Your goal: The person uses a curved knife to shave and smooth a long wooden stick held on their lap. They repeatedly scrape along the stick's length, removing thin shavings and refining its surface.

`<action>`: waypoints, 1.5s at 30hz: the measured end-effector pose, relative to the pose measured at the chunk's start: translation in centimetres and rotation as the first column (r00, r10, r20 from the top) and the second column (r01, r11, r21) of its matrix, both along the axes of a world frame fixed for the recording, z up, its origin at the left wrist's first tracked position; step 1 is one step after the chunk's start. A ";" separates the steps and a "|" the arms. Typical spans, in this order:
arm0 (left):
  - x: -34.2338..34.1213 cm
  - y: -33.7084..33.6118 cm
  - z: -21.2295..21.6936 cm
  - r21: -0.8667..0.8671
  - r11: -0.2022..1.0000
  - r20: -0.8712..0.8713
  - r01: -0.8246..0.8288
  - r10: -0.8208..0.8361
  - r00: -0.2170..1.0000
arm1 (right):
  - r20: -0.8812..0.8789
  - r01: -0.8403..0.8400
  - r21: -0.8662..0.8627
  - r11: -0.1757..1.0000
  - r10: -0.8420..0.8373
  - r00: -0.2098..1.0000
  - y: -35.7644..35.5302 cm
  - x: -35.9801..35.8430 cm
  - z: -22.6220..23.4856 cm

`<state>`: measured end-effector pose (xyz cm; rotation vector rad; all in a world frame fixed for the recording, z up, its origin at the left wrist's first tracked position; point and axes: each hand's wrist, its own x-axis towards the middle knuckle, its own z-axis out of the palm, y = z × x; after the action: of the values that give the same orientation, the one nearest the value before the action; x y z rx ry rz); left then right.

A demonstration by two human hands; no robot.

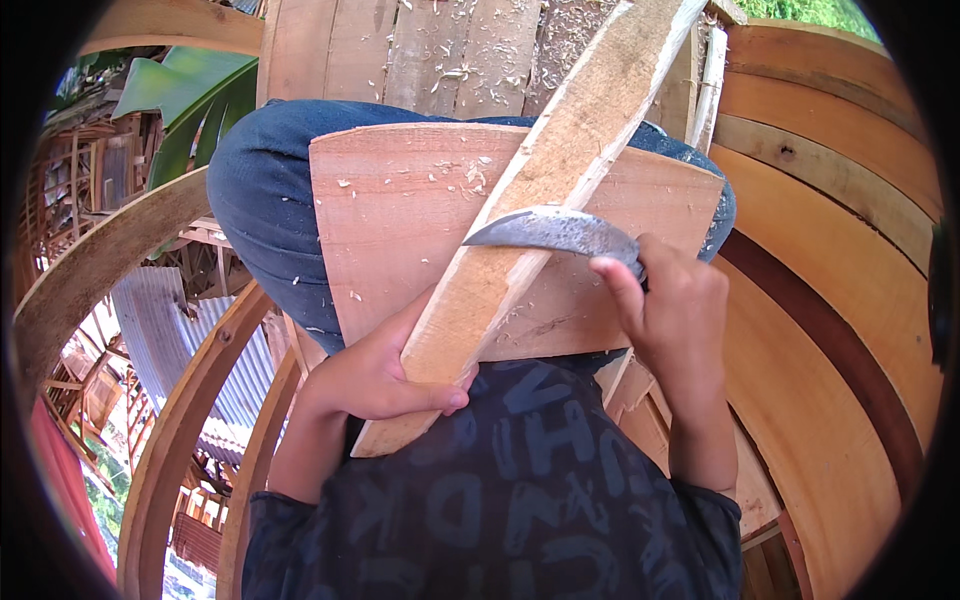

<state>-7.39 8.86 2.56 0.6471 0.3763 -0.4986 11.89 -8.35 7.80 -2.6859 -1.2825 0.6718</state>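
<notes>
— Which way does the wooden slat run?

— Its long axis goes diagonally, from the near end at the person's chest up and away to the right, past the knee. It lies across a wide board that rests on the person's lap.

— What holds it?

— The left hand grips the near end, fingers wrapped under the slat and the thumb pressed along its lower edge.

— And the other hand?

— The right hand has its fingers closed tight round the handle of a curved blade. The blade lies across the slat, tip pointing left, its edge on the wood near the slat's middle.

— Any packages, labels or signs?

— Only large pale letters on the dark shirt, low in the picture. Pale shavings lie on planks beyond the knee, and curved wooden ribs bend away on the right.
</notes>
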 end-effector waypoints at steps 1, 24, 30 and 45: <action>0.2 -0.1 0.0 0.000 1.000 -0.006 -0.017 0.017 1.000 | 0.018 0.029 -0.009 1.000 -0.029 0.999 0.0 0.6 -0.3; 0.4 0.1 0.1 0.059 0.997 0.013 0.053 -0.054 0.998 | 0.029 0.025 0.039 0.999 -0.026 0.999 -0.4 0.3 0.4; 0.4 0.0 0.2 0.030 0.999 -0.005 -0.037 0.037 0.999 | 0.007 0.276 0.007 0.961 -0.276 0.961 0.0 3.3 -1.1; 0.2 0.3 -0.2 0.072 0.995 0.020 0.073 -0.074 0.997 | -0.071 0.008 0.050 0.999 -0.005 0.997 -0.3 -0.9 0.3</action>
<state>-7.19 9.11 2.32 0.7371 0.3507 -0.5492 11.04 -8.62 8.11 -2.6012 -1.2562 0.7173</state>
